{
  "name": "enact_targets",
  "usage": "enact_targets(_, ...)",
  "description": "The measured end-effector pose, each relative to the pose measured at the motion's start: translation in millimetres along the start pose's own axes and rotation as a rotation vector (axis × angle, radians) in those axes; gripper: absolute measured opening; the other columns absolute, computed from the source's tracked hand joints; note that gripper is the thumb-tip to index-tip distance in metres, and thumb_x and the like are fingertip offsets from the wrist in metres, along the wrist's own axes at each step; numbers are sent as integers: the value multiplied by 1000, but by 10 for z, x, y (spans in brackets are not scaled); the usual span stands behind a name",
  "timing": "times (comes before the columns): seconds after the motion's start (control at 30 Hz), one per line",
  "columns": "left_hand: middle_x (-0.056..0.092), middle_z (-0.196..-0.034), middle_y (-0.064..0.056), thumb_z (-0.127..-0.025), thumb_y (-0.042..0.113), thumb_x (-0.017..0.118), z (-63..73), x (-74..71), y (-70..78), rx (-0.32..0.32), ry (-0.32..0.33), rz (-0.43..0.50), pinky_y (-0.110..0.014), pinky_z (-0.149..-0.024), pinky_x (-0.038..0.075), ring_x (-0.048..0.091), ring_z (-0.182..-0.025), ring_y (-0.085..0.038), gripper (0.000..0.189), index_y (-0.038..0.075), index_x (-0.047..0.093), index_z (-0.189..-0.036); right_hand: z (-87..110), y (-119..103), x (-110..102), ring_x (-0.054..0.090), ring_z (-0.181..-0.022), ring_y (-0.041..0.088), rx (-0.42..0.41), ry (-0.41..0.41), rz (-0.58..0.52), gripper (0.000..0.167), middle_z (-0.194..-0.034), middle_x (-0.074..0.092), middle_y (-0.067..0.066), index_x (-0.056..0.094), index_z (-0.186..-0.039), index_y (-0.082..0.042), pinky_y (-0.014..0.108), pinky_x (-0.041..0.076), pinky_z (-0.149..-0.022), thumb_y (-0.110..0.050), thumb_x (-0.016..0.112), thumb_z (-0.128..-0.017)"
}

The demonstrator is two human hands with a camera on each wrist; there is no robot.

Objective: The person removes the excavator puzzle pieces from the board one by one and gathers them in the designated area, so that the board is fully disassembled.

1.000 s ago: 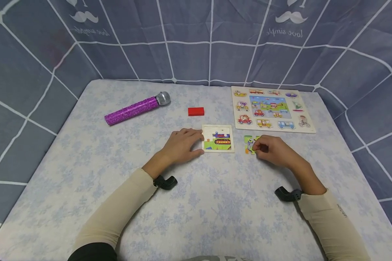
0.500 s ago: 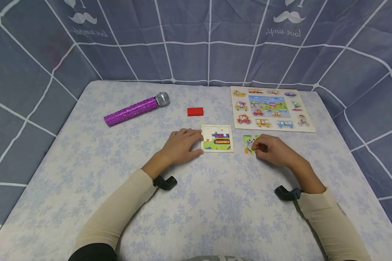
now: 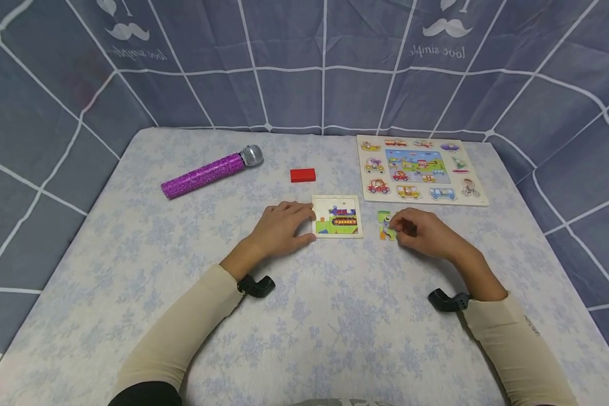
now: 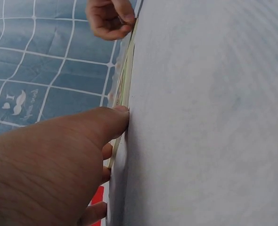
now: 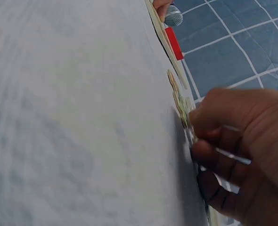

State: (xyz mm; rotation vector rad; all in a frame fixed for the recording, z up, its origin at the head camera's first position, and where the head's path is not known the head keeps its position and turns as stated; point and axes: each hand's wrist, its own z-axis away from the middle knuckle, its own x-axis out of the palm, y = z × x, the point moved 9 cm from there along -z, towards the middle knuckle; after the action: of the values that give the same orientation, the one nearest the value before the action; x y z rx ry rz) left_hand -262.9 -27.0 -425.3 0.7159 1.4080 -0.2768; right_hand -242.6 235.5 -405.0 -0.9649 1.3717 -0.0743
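Note:
In the head view a small square puzzle tray [image 3: 360,225] with a pale wooden border holds several picture pieces showing a tracked vehicle; its upper part is pale and bare. My left hand [image 3: 283,226] rests at its left side, thumb by the lower corner and fingers at the left edge. To the right of the tray lie green puzzle pieces [image 3: 383,217]. My right hand [image 3: 426,232] pinches at their right side with thumb and forefinger, hiding part of them. In the right wrist view its thumb [image 5: 209,115] is right at the pieces' edge.
A large wooden vehicle puzzle board [image 3: 479,194] lies at the back right. A red block [image 3: 303,175] sits behind the tray. A purple glittery microphone [image 3: 205,175] lies at the back left. A grid-patterned curtain [image 3: 294,96] hangs behind the patterned tablecloth [image 3: 304,327].
My right fingertips have shifted slightly left over the green pieces, and less of their right side shows. My left hand stays at the tray.

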Motion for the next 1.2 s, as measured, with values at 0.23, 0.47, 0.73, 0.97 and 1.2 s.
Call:
enact_targets(0.23, 42, -157, 0, -98, 51, 62, 0, -17, 0, 2, 1, 2, -56, -104, 34, 39, -139, -28, 47, 22, 59, -135, -130, -201, -110, 60, -87, 16, -154, 80, -38, 27, -98, 65, 3, 64, -116, 1, 32, 51, -74, 8, 70, -90)
enact_targets(0.47, 41, -158, 1, -98, 51, 62, -4, -51, -4, 4, -3, -4, -56, -104, 34, 39, -139, -27, 46, 23, 59, -135, -701, -497, 60, 60, -103, 28, -93, -82, 16, 30, -113, 66, 14, 65, -123, 3, 49, 47, -90, -5, 71, -94)
enact_targets(0.73, 43, -156, -1, -98, 50, 63, -2, -12, 6, 7, -9, 10, -57, -104, 34, 40, -139, -28, 46, 22, 59, -134, -1125, -479, 492, 55, -95, 25, 39, -288, 179, 42, -110, 62, 11, 67, -129, -1, 41, 46, -81, -20, 77, -92)
enact_targets(0.97, 42, -157, 0, -98, 50, 63, -2, -27, -5, 0, -7, -1, -56, -105, 34, 39, -139, -27, 45, 23, 59, -134, -1124, -425, 530, 54, -100, 27, 50, -273, 96, 34, -109, 60, 12, 67, -121, -2, 45, 46, -86, -15, 78, -91)
enact_targets(1.2, 41, -158, 0, -99, 51, 61, -2, -18, 12, 5, -12, 5, -57, -105, 33, 39, -140, -27, 45, 22, 59, -133, -1131, -453, 515, 55, -102, 27, 24, -250, 28, 35, -110, 60, 10, 59, -116, -5, 45, 46, -90, -11, 80, -89)
